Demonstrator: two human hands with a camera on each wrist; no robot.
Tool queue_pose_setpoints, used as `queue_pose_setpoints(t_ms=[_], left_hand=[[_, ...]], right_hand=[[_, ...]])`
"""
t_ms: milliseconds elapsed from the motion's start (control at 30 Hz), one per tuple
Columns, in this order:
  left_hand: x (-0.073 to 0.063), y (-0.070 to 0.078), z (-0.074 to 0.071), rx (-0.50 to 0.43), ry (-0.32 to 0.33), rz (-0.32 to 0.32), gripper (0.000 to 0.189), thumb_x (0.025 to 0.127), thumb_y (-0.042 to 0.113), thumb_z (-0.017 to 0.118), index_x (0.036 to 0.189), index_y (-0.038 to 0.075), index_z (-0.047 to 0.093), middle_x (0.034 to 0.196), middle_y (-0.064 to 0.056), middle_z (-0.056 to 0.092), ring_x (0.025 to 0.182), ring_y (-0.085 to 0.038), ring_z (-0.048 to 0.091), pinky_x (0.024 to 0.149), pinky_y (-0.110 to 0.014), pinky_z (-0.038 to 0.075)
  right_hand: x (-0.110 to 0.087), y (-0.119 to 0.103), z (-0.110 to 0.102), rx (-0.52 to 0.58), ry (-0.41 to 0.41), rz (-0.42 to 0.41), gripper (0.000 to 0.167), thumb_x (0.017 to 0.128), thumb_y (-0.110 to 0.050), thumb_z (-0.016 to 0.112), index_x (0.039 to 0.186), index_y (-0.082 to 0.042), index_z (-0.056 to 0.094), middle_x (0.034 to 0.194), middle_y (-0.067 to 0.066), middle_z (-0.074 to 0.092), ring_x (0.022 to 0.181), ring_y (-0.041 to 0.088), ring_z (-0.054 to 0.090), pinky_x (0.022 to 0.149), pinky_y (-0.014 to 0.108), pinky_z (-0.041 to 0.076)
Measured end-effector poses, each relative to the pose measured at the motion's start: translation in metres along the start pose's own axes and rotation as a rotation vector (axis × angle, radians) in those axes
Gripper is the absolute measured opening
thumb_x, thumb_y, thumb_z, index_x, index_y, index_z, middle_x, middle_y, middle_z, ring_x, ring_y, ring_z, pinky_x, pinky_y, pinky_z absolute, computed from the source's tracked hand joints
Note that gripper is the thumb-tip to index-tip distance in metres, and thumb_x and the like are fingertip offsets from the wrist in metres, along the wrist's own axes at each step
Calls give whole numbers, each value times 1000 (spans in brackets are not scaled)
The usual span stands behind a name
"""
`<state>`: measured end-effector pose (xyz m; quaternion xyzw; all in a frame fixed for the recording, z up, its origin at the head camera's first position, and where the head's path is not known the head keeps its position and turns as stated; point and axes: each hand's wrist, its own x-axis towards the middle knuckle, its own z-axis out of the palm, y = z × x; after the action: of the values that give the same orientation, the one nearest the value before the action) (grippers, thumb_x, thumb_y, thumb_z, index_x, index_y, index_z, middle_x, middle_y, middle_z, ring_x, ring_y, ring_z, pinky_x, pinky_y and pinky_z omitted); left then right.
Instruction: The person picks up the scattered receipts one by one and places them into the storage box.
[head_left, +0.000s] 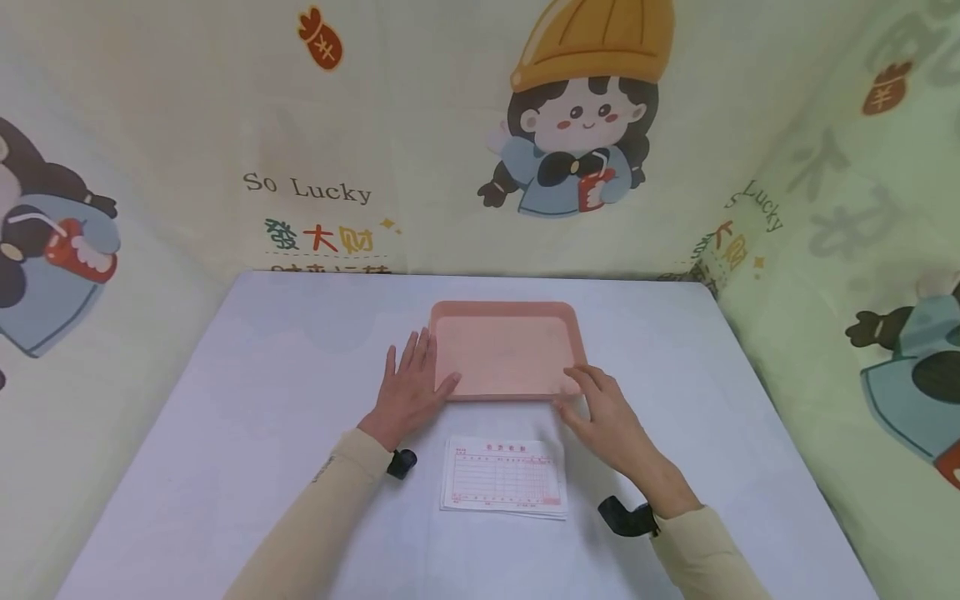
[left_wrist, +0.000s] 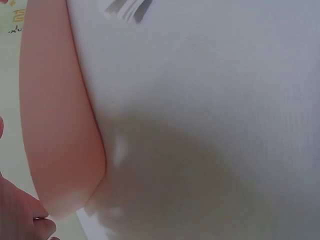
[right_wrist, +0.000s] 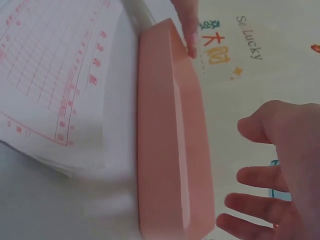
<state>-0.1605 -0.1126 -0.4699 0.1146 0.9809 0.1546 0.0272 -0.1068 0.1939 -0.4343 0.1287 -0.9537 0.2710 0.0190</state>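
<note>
A shallow pink tray lies on the white table, its inside bare. Along its left side my left hand stretches out with straight, spread fingers, the thumb by the near left corner. Part of that hand shows beside the tray wall in the left wrist view. My right hand hovers by the near right corner, fingers slightly bent and spread. The right wrist view shows its fingers apart from the tray, gripping nothing.
A stack of printed forms in red ink lies on the table between my forearms, just in front of the tray. A patterned cloth hangs behind the table and along both sides. Each wrist carries a black camera.
</note>
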Motion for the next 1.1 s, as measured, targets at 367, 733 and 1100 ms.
queue_pose_setpoints(t_ms=[367,733,1100], left_hand=[[3,0,10,36,53,0,92,98,60,42,156,-4,13,166,-21,10,155,-33,9,123,-58,7],[6,3,12,37,13,-43,100,96,68,39,157,-4,6,166,-21,4,156,-34,2,124,-56,4],[5,3,18,44,44,-33,98,97,65,41,157,-5,6,166,-21,3,156,-34,2,124,-56,3]], right_hand=[[8,-9,-7,126,-193,-51,28,97,-15,61,120,1,65,113,11,69,105,24,64,89,44,54],[13,-4,6,106,-337,-50,18,93,-4,60,109,0,68,98,4,69,90,15,61,80,33,53],[-2,-2,22,51,-341,16,18,84,-11,76,101,-7,69,87,-4,62,82,11,53,75,27,48]])
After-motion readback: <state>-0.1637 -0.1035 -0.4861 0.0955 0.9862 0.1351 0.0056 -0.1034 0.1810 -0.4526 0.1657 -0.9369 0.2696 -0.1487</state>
